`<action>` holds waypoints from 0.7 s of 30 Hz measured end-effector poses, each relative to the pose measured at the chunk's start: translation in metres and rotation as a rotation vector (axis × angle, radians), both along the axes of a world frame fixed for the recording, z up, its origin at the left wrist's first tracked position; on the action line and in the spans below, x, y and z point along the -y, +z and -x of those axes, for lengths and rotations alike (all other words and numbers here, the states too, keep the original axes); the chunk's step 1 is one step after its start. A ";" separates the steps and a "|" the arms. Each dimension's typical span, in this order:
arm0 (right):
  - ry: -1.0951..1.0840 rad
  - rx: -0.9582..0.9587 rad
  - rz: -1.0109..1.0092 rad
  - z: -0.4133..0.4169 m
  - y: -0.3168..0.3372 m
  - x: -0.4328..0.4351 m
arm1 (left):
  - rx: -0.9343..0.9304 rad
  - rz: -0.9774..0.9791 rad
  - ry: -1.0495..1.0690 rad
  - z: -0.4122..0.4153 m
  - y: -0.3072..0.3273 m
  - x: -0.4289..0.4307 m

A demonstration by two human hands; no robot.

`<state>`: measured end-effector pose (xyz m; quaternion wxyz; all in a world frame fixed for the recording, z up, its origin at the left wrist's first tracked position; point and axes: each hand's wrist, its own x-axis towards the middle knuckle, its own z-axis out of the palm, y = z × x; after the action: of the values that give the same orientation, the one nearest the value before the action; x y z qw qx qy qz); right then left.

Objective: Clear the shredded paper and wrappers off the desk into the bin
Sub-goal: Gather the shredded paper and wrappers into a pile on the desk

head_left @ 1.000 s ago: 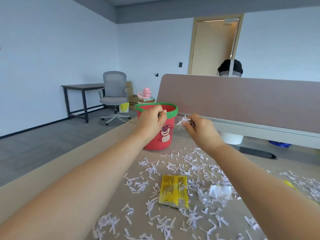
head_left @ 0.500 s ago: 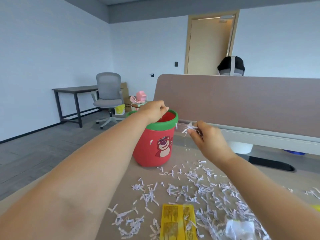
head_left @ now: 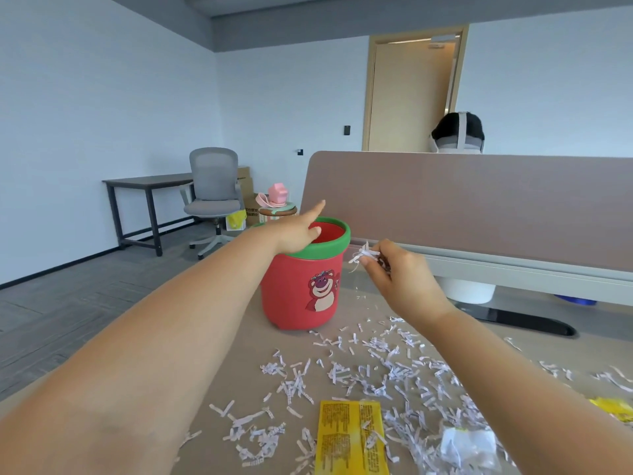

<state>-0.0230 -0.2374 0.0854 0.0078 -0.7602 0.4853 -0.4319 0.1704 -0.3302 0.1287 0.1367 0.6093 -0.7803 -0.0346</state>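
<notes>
A red bin [head_left: 301,289] with a green rim and a bear picture stands on the desk. My left hand [head_left: 297,231] hovers over its mouth with the fingers spread and nothing in them. My right hand [head_left: 394,269] is just right of the bin, pinching a tuft of shredded paper [head_left: 363,252]. Loose shredded paper strips [head_left: 387,368] cover the desk in front of me. A yellow wrapper [head_left: 349,437] lies flat near the front edge. A crumpled clear wrapper [head_left: 469,447] lies to its right. Another yellow wrapper [head_left: 613,407] shows at the right edge.
A brown divider panel [head_left: 479,200] runs along the back of the desk [head_left: 260,341]. Another person's head [head_left: 457,132] shows behind it. A grey office chair [head_left: 212,197] and a dark side table [head_left: 147,183] stand on the floor to the left.
My left hand has moved over the bin's mouth and spread its fingers. My right hand has stayed beside the bin, still pinching its paper. The view has tilted up.
</notes>
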 end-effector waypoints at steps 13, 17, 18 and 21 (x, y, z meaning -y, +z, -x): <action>0.122 0.052 0.007 -0.048 0.018 -0.001 | 0.205 0.195 -0.070 -0.071 -0.016 -0.066; 0.165 0.057 0.067 -0.080 0.036 0.007 | 0.273 0.233 -0.039 -0.108 -0.018 -0.085; 0.188 0.066 0.076 -0.090 0.042 0.008 | 0.274 0.229 -0.029 -0.118 -0.017 -0.093; 0.263 0.081 0.109 -0.128 0.058 0.008 | 0.245 0.195 -0.006 -0.146 -0.015 -0.118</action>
<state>0.1051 -0.2453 0.1434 0.0424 -0.7986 0.3566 -0.4831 0.3165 -0.2120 0.1134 0.0992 0.5903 -0.7927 0.1155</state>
